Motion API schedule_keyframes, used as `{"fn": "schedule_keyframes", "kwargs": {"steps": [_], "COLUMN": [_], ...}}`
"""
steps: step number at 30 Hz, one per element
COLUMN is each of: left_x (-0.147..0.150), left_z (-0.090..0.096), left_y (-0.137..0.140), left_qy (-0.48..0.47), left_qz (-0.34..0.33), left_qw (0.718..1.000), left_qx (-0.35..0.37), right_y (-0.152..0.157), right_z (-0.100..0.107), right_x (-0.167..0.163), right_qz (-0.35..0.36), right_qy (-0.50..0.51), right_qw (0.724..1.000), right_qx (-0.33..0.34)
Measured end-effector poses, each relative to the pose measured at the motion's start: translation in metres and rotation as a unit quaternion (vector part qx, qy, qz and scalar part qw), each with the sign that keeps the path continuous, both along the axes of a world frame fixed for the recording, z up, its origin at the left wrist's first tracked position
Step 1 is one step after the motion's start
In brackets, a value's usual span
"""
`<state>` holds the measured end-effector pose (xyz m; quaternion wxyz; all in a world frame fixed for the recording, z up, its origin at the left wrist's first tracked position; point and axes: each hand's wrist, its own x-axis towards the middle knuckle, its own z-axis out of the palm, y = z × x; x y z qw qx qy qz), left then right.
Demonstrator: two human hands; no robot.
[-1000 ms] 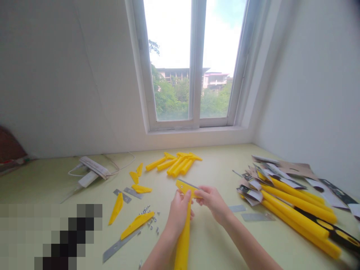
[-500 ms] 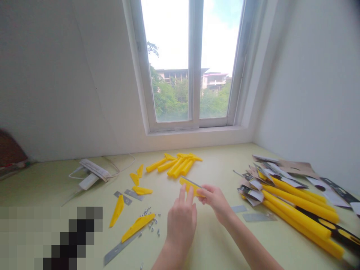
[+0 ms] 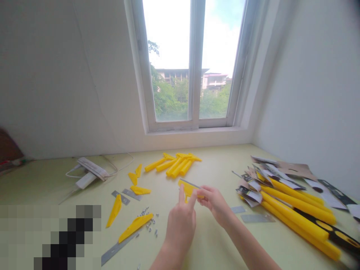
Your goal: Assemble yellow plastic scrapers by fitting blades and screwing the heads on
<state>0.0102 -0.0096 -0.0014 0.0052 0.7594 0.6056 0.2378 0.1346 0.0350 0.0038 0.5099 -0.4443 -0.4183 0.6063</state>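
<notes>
A yellow plastic scraper head (image 3: 186,189) with a thin grey blade along its far edge is held up above the table's middle. My right hand (image 3: 211,198) pinches its right end between thumb and fingers. My left hand (image 3: 181,221) is closed below it, two fingers reaching up against its near face, with a bit of yellow stem between them; most of the handle is hidden by this hand. Left of my hands lie small screws (image 3: 152,222), a long yellow clamp piece (image 3: 135,228) and a grey metal blade (image 3: 116,250) partly under it.
Yellow-handled scrapers (image 3: 180,165) lie grouped near the window. More yellow clamp pieces (image 3: 140,190) are at left, near a white power strip (image 3: 91,169). On the right are flat blades (image 3: 257,218), long yellow handles (image 3: 298,217) and card packaging (image 3: 295,168).
My left hand's fingers have spread slightly on the scraper, and a yellow stem now shows between them. The right hand keeps its pinch. The view has shifted slightly.
</notes>
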Motion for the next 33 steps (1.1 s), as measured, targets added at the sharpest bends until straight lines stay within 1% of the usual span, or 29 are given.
{"fn": "schedule_keyframes", "kwargs": {"steps": [9,14,17,20,23,25,27,29,31,33], "left_x": [0.002,0.003,0.000,-0.005,-0.008,-0.008,-0.009,-0.011,-0.017,-0.027], "left_z": [0.001,0.000,0.000,0.006,0.015,0.020,0.021,0.022,0.025,0.031], "left_y": [-0.001,-0.001,0.000,0.001,0.002,0.004,0.007,0.011,0.014,0.018], "left_qy": [0.015,-0.006,-0.047,-0.148,-0.287,-0.372,-0.459,-0.542,-0.605,-0.640], "left_qz": [-0.005,-0.012,-0.010,-0.028,-0.059,-0.041,-0.014,-0.010,-0.017,-0.008], "left_qw": [1.000,1.000,0.999,0.988,0.955,0.925,0.883,0.831,0.784,0.753], "left_qx": [-0.004,-0.008,-0.018,-0.032,-0.038,-0.061,-0.095,-0.121,-0.137,-0.151], "right_y": [-0.002,-0.001,-0.001,-0.001,-0.004,-0.006,-0.008,-0.009,-0.010,-0.011], "right_z": [0.002,0.001,0.002,0.005,0.010,0.014,0.016,0.015,0.010,0.000], "right_x": [-0.001,0.000,0.001,0.001,0.000,-0.002,-0.004,-0.007,-0.011,-0.019], "right_qz": [-0.006,-0.007,0.007,0.020,0.039,0.062,0.090,0.105,0.100,0.100], "right_qy": [0.025,0.038,0.044,0.053,0.067,0.090,0.111,0.106,0.051,-0.056], "right_qw": [1.000,0.999,0.999,0.998,0.997,0.994,0.989,0.986,0.990,0.986], "right_qx": [-0.014,-0.021,-0.008,0.001,0.007,0.025,0.050,0.071,0.089,0.124]}}
